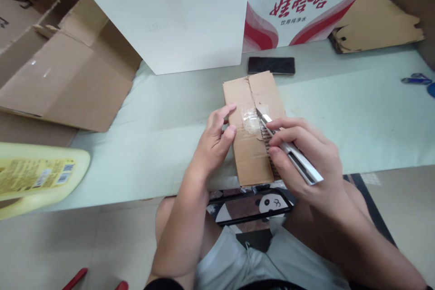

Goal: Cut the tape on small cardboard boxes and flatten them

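Note:
A small brown cardboard box lies near the table's front edge, with clear tape over the middle of its seam. My left hand grips its left side, thumb and fingers bent against the edge. In my right hand is a silver utility knife, held like a pen. Its blade tip touches the seam beside the tape. Below the tip the seam gapes, showing corrugated ridges. The box's lower right side is partly hidden behind my right hand.
A phone lies just beyond the box. White cartons stand behind it, large brown cardboard boxes at left. A yellow bottle lies front left. Flat cardboard and a blue-handled tool are at right.

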`<control>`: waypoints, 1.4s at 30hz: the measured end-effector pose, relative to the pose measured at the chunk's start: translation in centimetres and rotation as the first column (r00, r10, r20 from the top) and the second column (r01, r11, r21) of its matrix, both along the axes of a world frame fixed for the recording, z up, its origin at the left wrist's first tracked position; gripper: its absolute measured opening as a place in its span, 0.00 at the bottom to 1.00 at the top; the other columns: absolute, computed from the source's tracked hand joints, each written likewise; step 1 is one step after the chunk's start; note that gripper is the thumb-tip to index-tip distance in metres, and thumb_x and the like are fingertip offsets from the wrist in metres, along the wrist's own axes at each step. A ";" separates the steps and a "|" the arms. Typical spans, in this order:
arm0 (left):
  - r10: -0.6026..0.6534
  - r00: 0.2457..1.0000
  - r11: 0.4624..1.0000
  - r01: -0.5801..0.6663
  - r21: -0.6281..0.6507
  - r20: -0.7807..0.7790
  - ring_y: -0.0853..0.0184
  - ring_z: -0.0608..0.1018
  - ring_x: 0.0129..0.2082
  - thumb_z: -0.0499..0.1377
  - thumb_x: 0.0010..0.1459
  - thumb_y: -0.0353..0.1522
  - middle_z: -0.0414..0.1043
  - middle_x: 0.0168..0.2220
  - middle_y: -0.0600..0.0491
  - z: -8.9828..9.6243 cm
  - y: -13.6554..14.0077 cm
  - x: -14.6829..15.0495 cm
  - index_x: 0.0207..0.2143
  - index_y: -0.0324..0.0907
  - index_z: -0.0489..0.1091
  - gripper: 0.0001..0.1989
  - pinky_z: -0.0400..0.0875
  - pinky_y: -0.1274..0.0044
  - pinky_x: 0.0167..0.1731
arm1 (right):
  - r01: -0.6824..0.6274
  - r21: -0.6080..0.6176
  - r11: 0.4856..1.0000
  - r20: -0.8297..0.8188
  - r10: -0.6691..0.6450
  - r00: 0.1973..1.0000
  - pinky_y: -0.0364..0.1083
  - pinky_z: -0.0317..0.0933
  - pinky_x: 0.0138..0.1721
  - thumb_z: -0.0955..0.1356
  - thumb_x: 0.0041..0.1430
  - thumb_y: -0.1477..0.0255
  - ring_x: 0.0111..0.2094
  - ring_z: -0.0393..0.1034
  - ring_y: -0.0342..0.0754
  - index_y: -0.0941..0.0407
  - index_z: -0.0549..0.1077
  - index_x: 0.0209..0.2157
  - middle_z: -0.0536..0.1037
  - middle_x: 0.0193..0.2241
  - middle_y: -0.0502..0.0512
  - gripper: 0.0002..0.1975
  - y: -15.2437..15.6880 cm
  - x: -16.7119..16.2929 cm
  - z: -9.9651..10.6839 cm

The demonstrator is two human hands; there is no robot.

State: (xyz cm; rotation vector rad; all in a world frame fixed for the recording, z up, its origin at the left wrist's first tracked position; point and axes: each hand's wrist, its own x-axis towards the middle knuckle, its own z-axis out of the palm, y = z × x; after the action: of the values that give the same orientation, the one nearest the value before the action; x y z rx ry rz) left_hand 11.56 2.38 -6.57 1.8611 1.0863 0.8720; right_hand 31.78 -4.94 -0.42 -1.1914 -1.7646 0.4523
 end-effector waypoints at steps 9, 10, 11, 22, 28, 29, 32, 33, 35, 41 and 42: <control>0.006 1.000 1.000 -0.006 0.003 -0.002 0.56 0.71 0.62 0.46 0.69 0.55 0.63 0.66 0.45 -0.1 0.0 0.1 0.66 0.50 0.58 0.31 0.69 0.64 0.60 | -0.002 0.010 1.000 -0.004 0.002 1.000 0.50 0.72 0.43 0.68 0.60 0.79 0.45 0.77 0.50 0.52 0.69 0.36 0.79 0.42 0.56 0.07 0.0 0.0 0.1; 0.007 1.000 1.000 -0.007 0.000 0.004 0.56 0.71 0.62 0.47 0.69 0.55 0.63 0.66 0.45 -0.1 0.0 0.1 0.66 0.50 0.59 0.31 0.70 0.64 0.60 | 0.000 0.009 1.000 -0.001 0.000 1.000 0.50 0.72 0.43 0.68 0.60 0.79 0.45 0.77 0.50 0.52 0.69 0.36 0.79 0.42 0.56 0.07 0.0 0.0 0.1; 0.006 1.000 1.000 -0.006 0.000 0.007 0.56 0.71 0.62 0.47 0.69 0.55 0.63 0.66 0.44 -0.1 0.0 0.1 0.66 0.50 0.59 0.31 0.70 0.64 0.60 | 0.001 0.009 1.000 0.002 -0.001 1.000 0.50 0.72 0.43 0.68 0.60 0.79 0.45 0.77 0.50 0.52 0.69 0.36 0.79 0.43 0.56 0.07 0.0 0.0 0.0; 0.019 1.000 0.997 -0.019 0.075 -0.006 0.56 0.71 0.62 0.46 0.71 0.52 0.65 0.65 0.45 -0.3 0.0 0.2 0.66 0.50 0.59 0.28 0.69 0.64 0.60 | 0.009 0.032 0.999 0.043 -0.010 0.999 0.51 0.73 0.43 0.68 0.59 0.79 0.45 0.78 0.52 0.52 0.69 0.36 0.79 0.43 0.57 0.08 -0.1 -0.2 -0.1; 0.009 1.000 0.999 -0.009 0.036 -0.008 0.57 0.69 0.63 0.45 0.70 0.52 0.64 0.65 0.45 -0.3 0.1 0.2 0.66 0.49 0.58 0.29 0.68 0.64 0.62 | 0.016 0.032 0.999 0.028 -0.017 0.999 0.51 0.73 0.43 0.68 0.60 0.79 0.45 0.78 0.52 0.52 0.69 0.36 0.79 0.44 0.57 0.07 -0.1 -0.3 -0.2; 0.010 1.000 0.999 -0.010 0.031 -0.010 0.57 0.69 0.63 0.46 0.70 0.52 0.64 0.65 0.45 -0.3 0.1 0.2 0.66 0.49 0.58 0.29 0.67 0.64 0.62 | 0.012 0.033 0.999 0.029 -0.013 0.999 0.50 0.73 0.43 0.68 0.60 0.79 0.45 0.78 0.51 0.52 0.69 0.36 0.79 0.43 0.56 0.07 -0.1 -0.3 -0.2; 0.016 1.000 1.000 -0.016 0.025 -0.001 0.56 0.69 0.63 0.46 0.70 0.52 0.64 0.65 0.45 -0.3 0.1 0.2 0.66 0.49 0.58 0.29 0.67 0.63 0.63 | 0.008 0.032 0.999 0.031 -0.009 0.999 0.49 0.73 0.44 0.68 0.60 0.79 0.46 0.78 0.50 0.52 0.69 0.36 0.79 0.43 0.56 0.07 -0.1 -0.3 -0.1; 0.017 1.000 1.000 -0.017 0.025 0.002 0.56 0.69 0.63 0.46 0.70 0.52 0.64 0.65 0.45 -0.2 0.1 0.2 0.66 0.49 0.58 0.28 0.67 0.63 0.63 | 0.008 0.030 1.000 0.032 -0.009 0.999 0.49 0.73 0.44 0.68 0.60 0.79 0.46 0.78 0.50 0.53 0.69 0.36 0.79 0.43 0.56 0.07 -0.1 -0.3 -0.1; 0.023 1.000 0.999 -0.023 0.028 0.000 0.56 0.70 0.63 0.46 0.70 0.51 0.64 0.65 0.45 -0.2 0.1 0.3 0.65 0.50 0.59 0.28 0.67 0.63 0.62 | 0.011 0.028 1.000 0.037 -0.012 0.999 0.48 0.73 0.44 0.68 0.60 0.80 0.46 0.78 0.49 0.53 0.69 0.36 0.79 0.43 0.56 0.07 -0.1 -0.3 -0.1; 0.023 1.000 0.999 -0.023 0.033 0.005 0.57 0.69 0.63 0.47 0.71 0.50 0.64 0.65 0.45 -0.2 0.1 0.3 0.65 0.49 0.59 0.27 0.67 0.63 0.62 | 0.011 0.033 0.999 0.044 -0.012 0.999 0.49 0.73 0.44 0.68 0.60 0.79 0.46 0.78 0.50 0.52 0.69 0.36 0.79 0.43 0.56 0.07 -0.1 -0.2 -0.1; 0.020 1.000 0.999 -0.020 0.036 0.005 0.57 0.69 0.63 0.47 0.71 0.50 0.64 0.65 0.45 -0.2 0.1 0.3 0.65 0.49 0.59 0.27 0.67 0.63 0.62 | 0.010 0.031 0.999 0.046 -0.012 0.999 0.50 0.73 0.44 0.68 0.59 0.79 0.45 0.78 0.51 0.52 0.69 0.36 0.79 0.43 0.56 0.08 -0.1 -0.2 0.0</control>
State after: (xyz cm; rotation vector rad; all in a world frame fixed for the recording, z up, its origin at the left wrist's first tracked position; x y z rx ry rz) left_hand 11.88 2.46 -6.80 1.8798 1.0948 0.9120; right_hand 31.60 -5.07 -0.45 -1.1980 -1.7975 0.3920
